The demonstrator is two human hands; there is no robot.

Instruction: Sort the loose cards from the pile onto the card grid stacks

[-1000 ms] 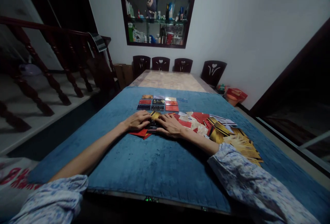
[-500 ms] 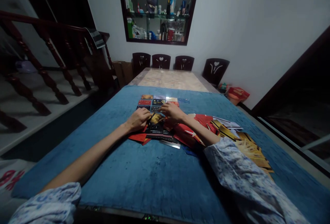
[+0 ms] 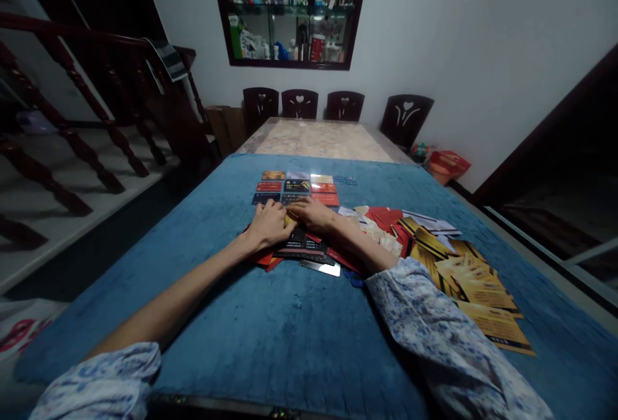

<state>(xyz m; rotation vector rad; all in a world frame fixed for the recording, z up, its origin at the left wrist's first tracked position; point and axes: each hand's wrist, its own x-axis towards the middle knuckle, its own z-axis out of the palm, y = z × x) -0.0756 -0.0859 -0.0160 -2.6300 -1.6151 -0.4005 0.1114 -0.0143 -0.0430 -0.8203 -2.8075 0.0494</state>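
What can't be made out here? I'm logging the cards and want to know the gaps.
Head view:
- Gold card: mostly covered by the left hand and right hand.
- Dark cards: print too small and dim.
- Sorted rows: designs too small.
- Gold sheets: text blurred.

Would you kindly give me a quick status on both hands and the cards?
Left hand and right hand together on a gold card. Dark cards stacked beneath. Gold card pile lies to the right, apart.

Sorted cards [image 3: 295,187] lie beyond the hands, loose pile [image 3: 449,259] right.
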